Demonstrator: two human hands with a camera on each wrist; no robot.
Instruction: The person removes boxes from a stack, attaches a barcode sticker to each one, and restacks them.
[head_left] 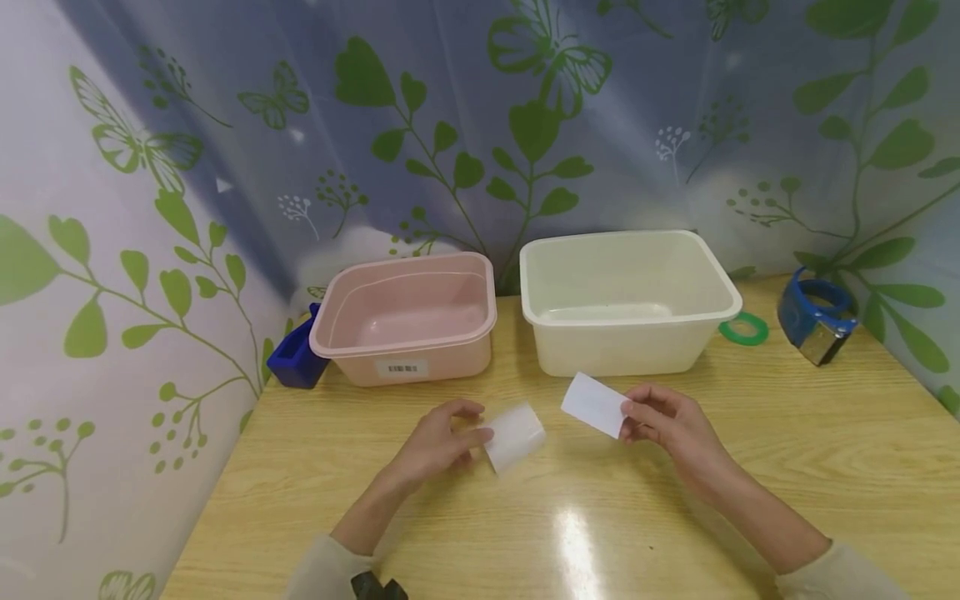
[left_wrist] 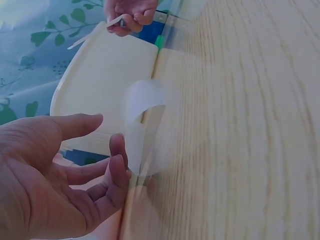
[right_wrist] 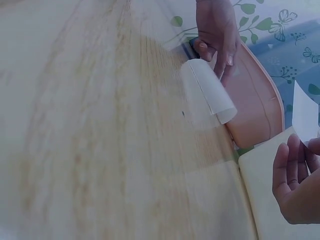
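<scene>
My right hand [head_left: 678, 429] pinches a small flat white piece of paper [head_left: 592, 406] by its edge, between thumb and fingers, in front of the cream bin. In the right wrist view this paper [right_wrist: 304, 112] stands up from the fingertips. Near my left hand [head_left: 442, 442] is a second white piece of paper [head_left: 514, 437], bent into a curl. The left wrist view shows the thumb and fingers of the left hand [left_wrist: 75, 175] spread apart, with the blurred curled paper [left_wrist: 145, 100] just beyond the fingertips.
A pink bin [head_left: 412, 358] and a cream bin [head_left: 618, 354] stand side by side at the back of the wooden table [head_left: 750, 533]. A blue holder [head_left: 297, 358] is at the left. A green tape roll [head_left: 746, 330] and a blue tape dispenser [head_left: 816, 317] lie right. A patterned curtain [head_left: 465, 108] hangs behind.
</scene>
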